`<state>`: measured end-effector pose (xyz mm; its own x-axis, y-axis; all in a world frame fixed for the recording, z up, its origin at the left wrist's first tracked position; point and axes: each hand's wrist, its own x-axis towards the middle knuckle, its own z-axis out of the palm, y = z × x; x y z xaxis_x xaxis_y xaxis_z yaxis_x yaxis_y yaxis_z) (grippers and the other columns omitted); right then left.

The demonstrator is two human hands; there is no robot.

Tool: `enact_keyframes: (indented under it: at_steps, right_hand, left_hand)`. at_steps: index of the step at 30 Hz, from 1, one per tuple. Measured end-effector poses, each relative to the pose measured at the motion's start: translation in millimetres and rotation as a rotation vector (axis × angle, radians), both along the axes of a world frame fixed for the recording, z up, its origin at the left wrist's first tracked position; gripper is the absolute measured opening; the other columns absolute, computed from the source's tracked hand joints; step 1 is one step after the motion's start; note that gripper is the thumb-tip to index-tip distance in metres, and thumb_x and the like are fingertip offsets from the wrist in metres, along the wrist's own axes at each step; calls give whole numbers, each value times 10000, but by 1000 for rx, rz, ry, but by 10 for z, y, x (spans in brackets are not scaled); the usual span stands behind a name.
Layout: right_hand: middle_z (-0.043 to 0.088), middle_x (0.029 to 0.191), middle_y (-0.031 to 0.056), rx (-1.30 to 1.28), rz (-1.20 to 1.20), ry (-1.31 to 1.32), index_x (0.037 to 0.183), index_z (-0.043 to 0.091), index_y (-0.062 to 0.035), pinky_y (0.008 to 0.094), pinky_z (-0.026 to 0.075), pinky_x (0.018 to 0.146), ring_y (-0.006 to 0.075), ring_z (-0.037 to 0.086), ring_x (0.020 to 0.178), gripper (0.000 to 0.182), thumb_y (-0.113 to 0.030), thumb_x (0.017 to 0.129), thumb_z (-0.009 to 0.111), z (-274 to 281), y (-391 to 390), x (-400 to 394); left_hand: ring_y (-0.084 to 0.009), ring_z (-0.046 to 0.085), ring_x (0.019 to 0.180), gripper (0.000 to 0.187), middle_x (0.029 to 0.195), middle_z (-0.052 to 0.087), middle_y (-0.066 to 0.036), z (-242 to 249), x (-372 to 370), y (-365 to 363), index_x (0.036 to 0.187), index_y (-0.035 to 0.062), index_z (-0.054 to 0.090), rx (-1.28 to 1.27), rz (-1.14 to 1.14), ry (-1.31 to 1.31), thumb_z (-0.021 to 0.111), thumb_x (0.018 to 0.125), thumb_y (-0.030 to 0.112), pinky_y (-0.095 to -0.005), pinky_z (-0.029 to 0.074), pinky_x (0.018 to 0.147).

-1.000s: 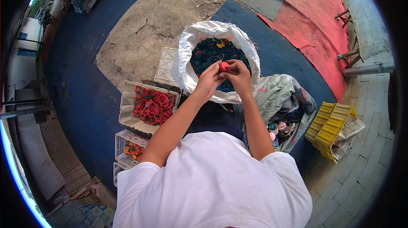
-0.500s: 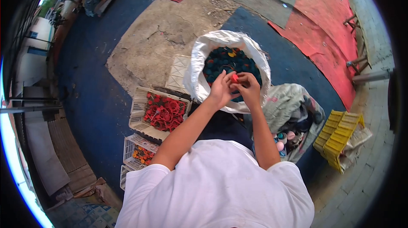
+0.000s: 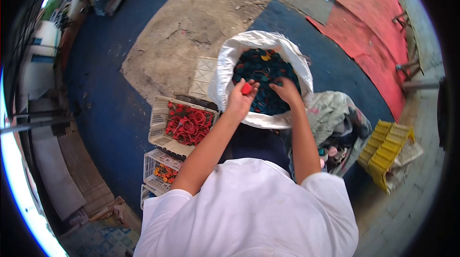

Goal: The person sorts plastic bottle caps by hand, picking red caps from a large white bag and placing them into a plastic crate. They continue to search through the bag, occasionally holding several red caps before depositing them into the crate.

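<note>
A white woven sack [image 3: 224, 68] stands before me with its mouth rolled open, full of dark green plastic caps [image 3: 262, 68] with a few orange and yellow pieces among them. My left hand [image 3: 238, 102] is over the sack's near left part, palm turned up, with the fingers curled round a red plastic cap [image 3: 246, 88]. At the right side inside the sack, my right hand [image 3: 289, 91] reaches down to the dark caps. Its thumb and forefinger are apart, and the other fingers are partly hidden.
A cream crate of red plastic pieces [image 3: 189, 125] stands left of the sack, with a crate of orange pieces [image 3: 165, 173] nearer me. A grey-white bag [image 3: 328, 108] with mixed items lies to the right, beside a yellow crate [image 3: 383, 149]. Blue and red sheets cover parts of the ground.
My hands have separated: both were at the red cap, and now only the left holds it, slightly further left. The right has moved right, to the dark caps.
</note>
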<state>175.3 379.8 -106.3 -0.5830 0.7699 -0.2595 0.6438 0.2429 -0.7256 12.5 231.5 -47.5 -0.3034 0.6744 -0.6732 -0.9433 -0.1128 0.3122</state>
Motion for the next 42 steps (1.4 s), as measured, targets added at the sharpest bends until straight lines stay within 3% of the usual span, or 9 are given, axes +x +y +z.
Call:
enact_keyframes:
  at_steps: [2,7,12,16,17,22,28,34,42]
  right_hand:
    - [689,1104,233,62,-89,-28,1055,704,8,469,517,940,409,651,1075,417,-321,808,768,75,114,-203]
    - [617,1305,225,240,-104,-110,1289,612,-14,441,449,1072,382,577,1242,501,-224,843,701,-331,444,-632]
    - [620,1255,197,311,-4,80,1192,635,-39,482,478,1010,400,586,1191,336,-122,867,612,-817,844,-812]
    - [673,1196,241,142,-121,-58,1248,617,-36,479,501,990,414,638,1126,375,-90,879,583,-1139,1162,-1081]
    - [707,1073,250,115,-167,62,1189,644,-37,495,522,955,429,667,1052,331,-100,870,581,-1218,1191,-1065]
    - [686,1174,233,233,-68,-140,1138,671,-33,516,515,970,447,645,1101,382,-298,863,678,-1401,1306,-1005]
    - [671,1289,185,-4,-81,-400,1239,676,-78,500,499,1026,360,624,1230,604,-505,812,700,-1248,1377,-1103]
    - [677,1304,141,-2,-212,-412,1242,697,-140,521,480,1021,335,618,1250,629,-561,775,723,-847,1198,-1151]
    - [754,1086,98,160,-246,-217,1087,759,-136,451,527,932,303,697,1078,477,-517,800,739,-1109,1125,-1016]
  left_hand:
    - [-292,667,1037,266,1093,634,-145,103,-14,33,1123,-51,557,-23,4,28,602,1025,193,-341,590,872]
    - [-284,648,1073,238,1101,629,-151,131,-3,-8,1140,-54,555,-26,-68,36,625,1006,130,-333,575,905]
    - [-221,661,993,136,1048,630,-113,183,16,-97,1018,-14,630,-103,-151,160,693,944,81,-304,569,840]
    - [-197,619,973,201,1097,608,-97,169,46,-163,1060,67,511,-132,-81,95,686,964,92,-298,515,810]
    - [-193,603,989,180,1111,612,-91,126,32,-204,1069,68,518,-130,-74,100,670,978,103,-301,501,824]
    - [-177,582,990,147,1102,613,-68,113,-19,-284,1090,66,554,-159,-67,72,642,1006,148,-292,476,821]
    - [-177,619,960,175,1087,616,-80,63,-57,-331,1050,84,501,-124,-76,55,652,1003,160,-291,489,800]
    - [-180,611,984,160,1095,615,-76,121,-59,-338,1042,90,508,-175,-82,85,644,1009,167,-297,489,818]
    - [-182,615,985,143,1098,624,-71,141,-42,-390,1034,99,520,-172,-77,83,643,1008,166,-299,488,821]
